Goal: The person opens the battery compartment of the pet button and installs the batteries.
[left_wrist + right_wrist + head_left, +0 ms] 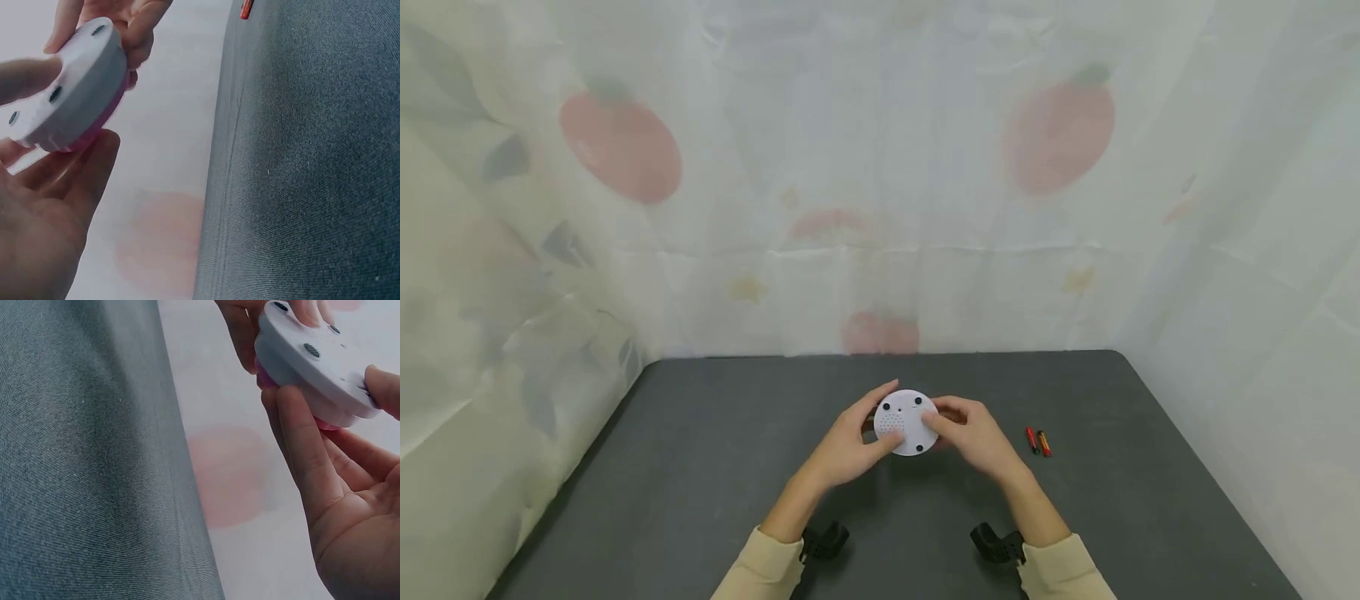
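Both hands hold a round white device [913,425] with a pink far side above the table, its underside facing the head camera. That underside has small black feet and a patch of little holes. My left hand [847,443] grips its left edge, thumb on the holed face and fingers behind, also seen in the left wrist view. On the opposite edge my right hand [973,435] pinches it, with the thumb on the white face. In the right wrist view its fingers [306,444] support the pink side from beneath.
Two small red-and-black batteries [1038,442] lie side by side on the dark grey table [715,467], right of the hands. Pale curtains [925,167] with fruit prints hang behind and at both sides. A black strap mount [825,542] sits on each wrist.
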Demonstrator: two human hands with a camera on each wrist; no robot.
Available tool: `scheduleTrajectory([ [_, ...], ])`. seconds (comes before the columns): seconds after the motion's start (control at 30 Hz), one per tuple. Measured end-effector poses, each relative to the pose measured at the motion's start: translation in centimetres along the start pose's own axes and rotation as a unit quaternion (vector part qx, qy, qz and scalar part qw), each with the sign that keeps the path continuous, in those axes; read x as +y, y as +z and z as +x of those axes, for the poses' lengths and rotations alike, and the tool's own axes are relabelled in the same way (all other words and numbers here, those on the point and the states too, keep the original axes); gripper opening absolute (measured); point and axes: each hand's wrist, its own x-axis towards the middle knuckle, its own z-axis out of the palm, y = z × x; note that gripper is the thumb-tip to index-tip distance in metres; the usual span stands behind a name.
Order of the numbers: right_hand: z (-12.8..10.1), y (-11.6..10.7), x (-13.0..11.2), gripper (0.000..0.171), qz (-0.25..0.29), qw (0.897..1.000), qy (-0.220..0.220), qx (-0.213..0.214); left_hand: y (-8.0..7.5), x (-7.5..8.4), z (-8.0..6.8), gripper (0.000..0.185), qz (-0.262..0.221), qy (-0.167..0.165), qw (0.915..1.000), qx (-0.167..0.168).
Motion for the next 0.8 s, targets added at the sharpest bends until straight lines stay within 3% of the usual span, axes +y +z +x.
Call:
scheduleTrajectory([
  [0.2, 0.2, -0.3, -0.4, 0.041, 0.035, 0.999, 0.021, -0.004, -0.2, 0.1, 0.1, 0.093, -0.024, 0.01, 0.999, -0.036],
  [0.4, 0.3, -0.3, -0.6, 0.043, 0.056, 0.998, 0.025, -0.015, 0.1, 0.2, 0.1, 0.107, -0.034, 0.015, 0.9984, -0.043],
  [0.8, 0.3, -0.1, -1.3, 0.043, 0.053, 0.998, 0.037, -0.021, 0.5, 0.4, 0.3, 0.107, -0.035, -0.015, 0.9986, -0.036],
])
